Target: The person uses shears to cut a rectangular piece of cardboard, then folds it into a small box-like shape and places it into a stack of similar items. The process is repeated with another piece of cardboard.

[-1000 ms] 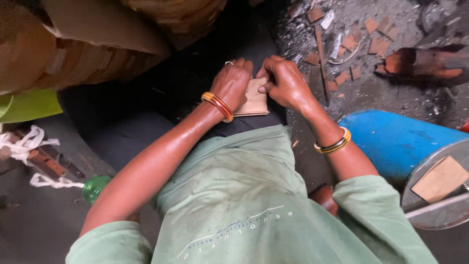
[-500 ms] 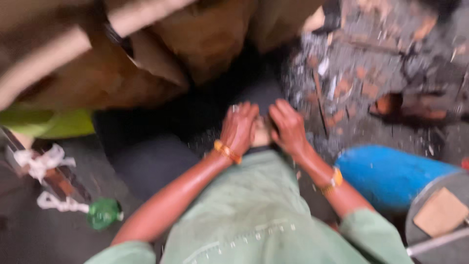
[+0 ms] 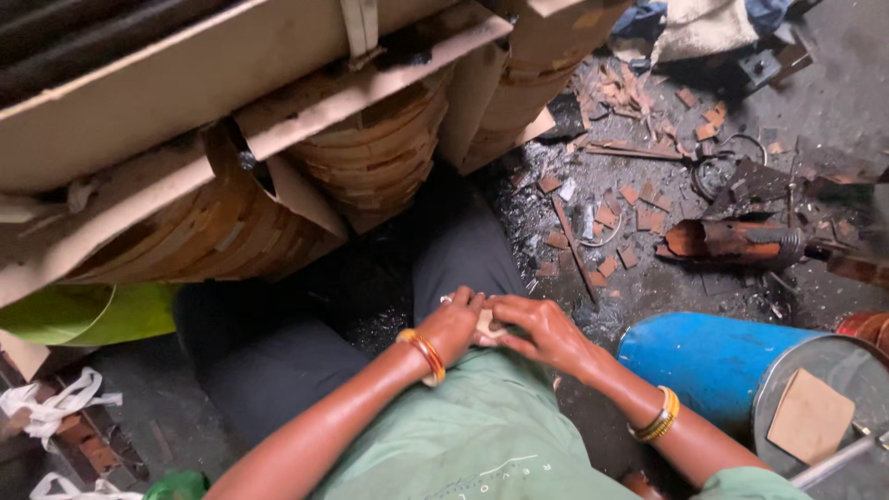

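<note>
**Both hands closed on small tan piece at lap**

Left hand (image 3: 456, 326) and right hand (image 3: 542, 331) met over the lap; both grips were clamped on a small tan piece (image 3: 485, 323), mostly hidden between the fingers; blue drum (image 3: 706, 356) stood just right of the right forearm; wound coils (image 3: 370, 157) sat ahead; brown scraps (image 3: 630, 199) littered the floor.

Ahead: the wound coil stacks (image 3: 370, 157) and their cardboard flaps (image 3: 306, 194) hang close over your knees, so little room is left above your left hand (image 3: 454, 324) and right hand (image 3: 546, 333)
Right: the blue drum (image 3: 704, 356) stands just beside your forearm
Far right: scrap chips (image 3: 639, 199) litter the floor
Left: dark lap stays open
</note>
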